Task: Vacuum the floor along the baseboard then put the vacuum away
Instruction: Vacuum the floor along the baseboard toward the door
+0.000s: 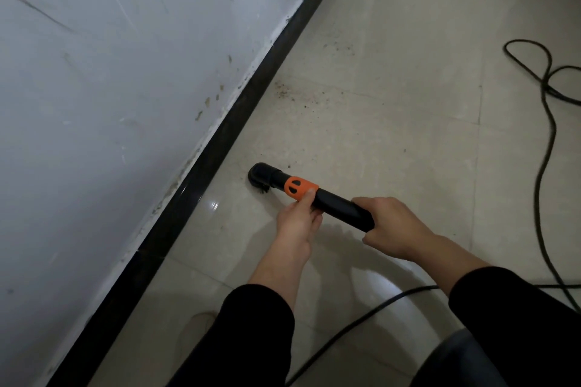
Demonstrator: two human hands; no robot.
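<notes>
A black vacuum wand (336, 204) with an orange band (298, 187) lies low over the beige tile floor (393, 122). Its round brush nozzle (260, 178) touches the floor a short way right of the black baseboard (220, 148). My left hand (298, 218) grips the wand just behind the orange band, thumb on the band. My right hand (393, 226) is wrapped around the wand's rear end. Dark dirt specks (292, 94) are scattered on the tiles ahead of the nozzle, near the baseboard.
A scuffed white wall (110, 88) rises left of the baseboard. A black power cord (547, 97) loops across the floor at the right and runs back under my right arm. Both forearms wear black sleeves.
</notes>
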